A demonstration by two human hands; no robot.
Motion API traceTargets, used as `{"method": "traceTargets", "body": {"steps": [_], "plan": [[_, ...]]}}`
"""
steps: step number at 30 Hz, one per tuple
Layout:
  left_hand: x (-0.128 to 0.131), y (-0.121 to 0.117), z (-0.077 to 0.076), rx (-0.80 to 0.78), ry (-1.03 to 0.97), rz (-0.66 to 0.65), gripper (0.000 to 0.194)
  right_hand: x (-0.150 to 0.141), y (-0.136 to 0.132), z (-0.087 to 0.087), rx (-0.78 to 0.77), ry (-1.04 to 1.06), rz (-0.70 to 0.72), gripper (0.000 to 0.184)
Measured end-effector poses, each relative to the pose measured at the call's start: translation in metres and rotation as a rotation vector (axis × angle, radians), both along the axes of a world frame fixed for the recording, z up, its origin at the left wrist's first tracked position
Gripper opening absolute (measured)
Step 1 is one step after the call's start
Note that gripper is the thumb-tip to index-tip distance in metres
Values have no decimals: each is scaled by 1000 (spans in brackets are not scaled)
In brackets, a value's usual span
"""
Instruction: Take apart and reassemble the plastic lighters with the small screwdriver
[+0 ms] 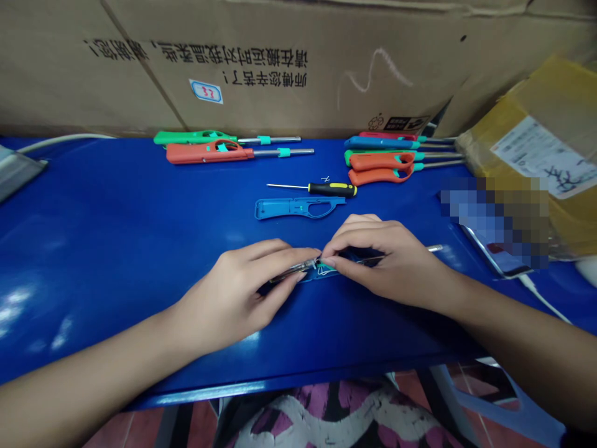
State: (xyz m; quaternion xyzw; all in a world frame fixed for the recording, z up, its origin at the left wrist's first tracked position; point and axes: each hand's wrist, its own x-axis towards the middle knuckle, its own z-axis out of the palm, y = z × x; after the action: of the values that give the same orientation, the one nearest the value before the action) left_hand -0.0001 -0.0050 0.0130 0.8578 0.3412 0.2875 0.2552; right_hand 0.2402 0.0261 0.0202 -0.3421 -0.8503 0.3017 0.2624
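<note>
In the middle of the table, my left hand (242, 280) is closed on a narrow, clear gas tank (295, 269) between thumb and fingers. My right hand (387, 255) pinches at the tank's right end, with thumb and forefinger together; what lies between those fingertips is too small to make out. Beneath both hands is an opened blue lighter body (308, 277) with thin white wires (325, 271). Its metal tube (435, 248) sticks out to the right past my right hand. Just beyond, a separate blue shell half (280, 208) lies beside a black-and-yellow screwdriver (332, 188).
Green (196, 137) and orange (205, 153) long-necked lighters lie at the back left. Several more lighters (380, 163) are grouped at the back right. A large cardboard box (261, 37) lines the back. At right are a taped carton (536, 143) and a phone (494, 249) on a cable.
</note>
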Motion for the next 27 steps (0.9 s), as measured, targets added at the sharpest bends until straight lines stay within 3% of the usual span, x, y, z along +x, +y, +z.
{"method": "traceTargets", "body": {"steps": [15,27], "plan": [[0,-3,2,107,16,59,26,1,-2,1,26,-22,14,9],[1,-3,1,86,-15,23,27,2,-2,-1,27,-46,41,8]]}}
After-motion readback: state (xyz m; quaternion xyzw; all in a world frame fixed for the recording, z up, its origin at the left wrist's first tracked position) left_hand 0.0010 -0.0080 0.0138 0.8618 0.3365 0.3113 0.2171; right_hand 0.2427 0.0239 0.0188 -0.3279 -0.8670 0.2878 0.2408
